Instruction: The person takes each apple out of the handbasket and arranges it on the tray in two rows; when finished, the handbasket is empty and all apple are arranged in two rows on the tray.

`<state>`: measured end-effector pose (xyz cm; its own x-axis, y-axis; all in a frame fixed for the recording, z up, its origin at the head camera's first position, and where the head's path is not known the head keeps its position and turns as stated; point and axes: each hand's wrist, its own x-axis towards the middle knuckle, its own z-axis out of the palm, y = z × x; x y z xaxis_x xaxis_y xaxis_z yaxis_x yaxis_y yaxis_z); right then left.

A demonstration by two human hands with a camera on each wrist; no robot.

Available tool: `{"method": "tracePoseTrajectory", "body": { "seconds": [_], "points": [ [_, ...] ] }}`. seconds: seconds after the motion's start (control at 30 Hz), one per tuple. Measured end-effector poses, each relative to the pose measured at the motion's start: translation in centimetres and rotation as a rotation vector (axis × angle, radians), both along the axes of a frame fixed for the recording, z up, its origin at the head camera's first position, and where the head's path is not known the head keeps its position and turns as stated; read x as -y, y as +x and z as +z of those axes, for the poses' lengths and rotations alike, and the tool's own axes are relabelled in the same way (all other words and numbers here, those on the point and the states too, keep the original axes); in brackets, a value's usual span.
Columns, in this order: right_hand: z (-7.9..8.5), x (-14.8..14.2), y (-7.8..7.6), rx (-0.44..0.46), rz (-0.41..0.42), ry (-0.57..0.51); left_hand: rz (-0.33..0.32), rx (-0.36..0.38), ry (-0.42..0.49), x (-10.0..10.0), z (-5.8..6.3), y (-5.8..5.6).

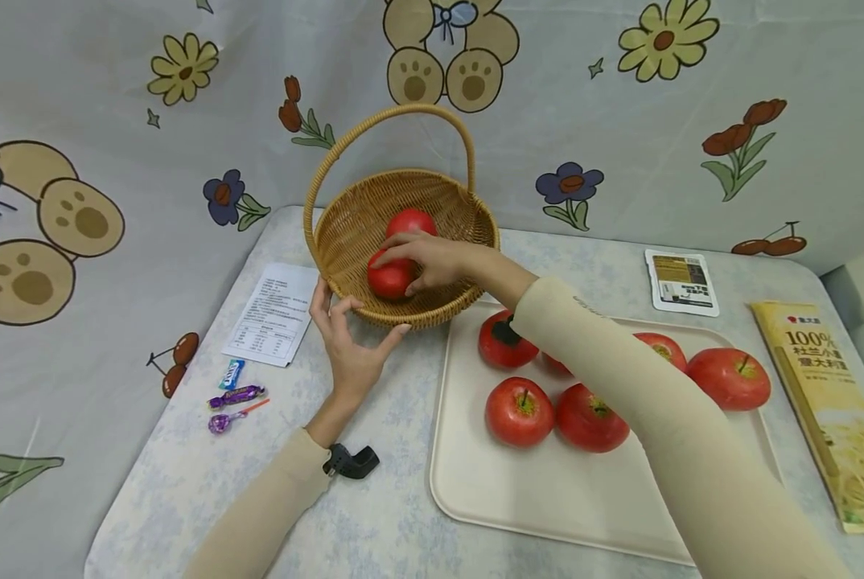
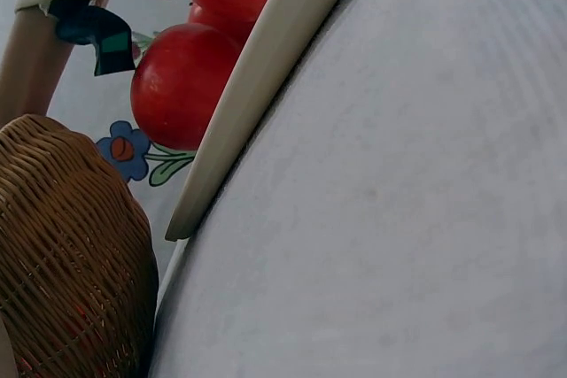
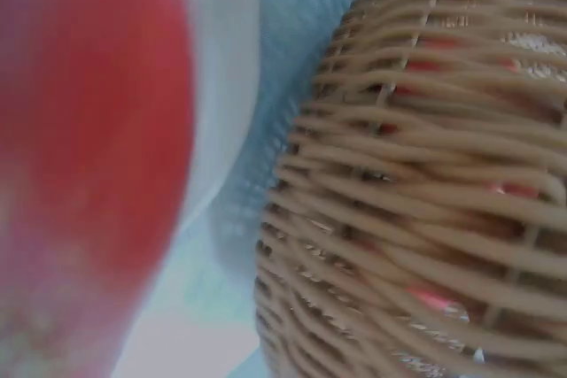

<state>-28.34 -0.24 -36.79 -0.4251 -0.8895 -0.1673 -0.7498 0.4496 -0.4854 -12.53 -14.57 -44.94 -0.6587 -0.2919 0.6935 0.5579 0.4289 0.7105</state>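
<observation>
A round wicker basket (image 1: 345, 233) with a tall arched handle stands at the back, its opening tilted toward me. My left hand (image 1: 352, 354) holds its front left rim, fingers over the edge and thumb spread along the outside. Inside the basket, my right hand (image 1: 435, 259) grips a red apple (image 1: 386, 280), with fingers curled over the top. Another red apple (image 1: 410, 221) lies just behind it. Both wrist views show the woven basket wall (image 2: 71, 245) from outside, with bits of red through the gaps in the right wrist view.
A cream tray (image 1: 548, 503) with several red apples (image 1: 520, 412) lies under my right forearm. At right are a yellow pasta packet (image 1: 826, 410) and a small white pack (image 1: 681, 281). A printed sheet (image 1: 273, 314) and small candies (image 1: 236, 396) lie at left.
</observation>
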Motion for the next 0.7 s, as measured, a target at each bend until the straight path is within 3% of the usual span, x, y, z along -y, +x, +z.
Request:
{"method": "tracePoseTrajectory", "body": {
  "seconds": [0.23,0.4,0.7],
  "points": [
    [-0.7,1.2,-0.2,-0.031,0.028,0.034,-0.012,0.0,0.003,0.0,0.2,0.0],
    [-0.8,1.6,-0.4,-0.069,-0.024,0.061,-0.016,-0.008,-0.001,0.0,0.2,0.0],
    [-1.0,1.7,-0.5,-0.103,-0.036,-0.007,-0.013,-0.017,-0.018,0.0,0.5,0.2]
  ]
}}
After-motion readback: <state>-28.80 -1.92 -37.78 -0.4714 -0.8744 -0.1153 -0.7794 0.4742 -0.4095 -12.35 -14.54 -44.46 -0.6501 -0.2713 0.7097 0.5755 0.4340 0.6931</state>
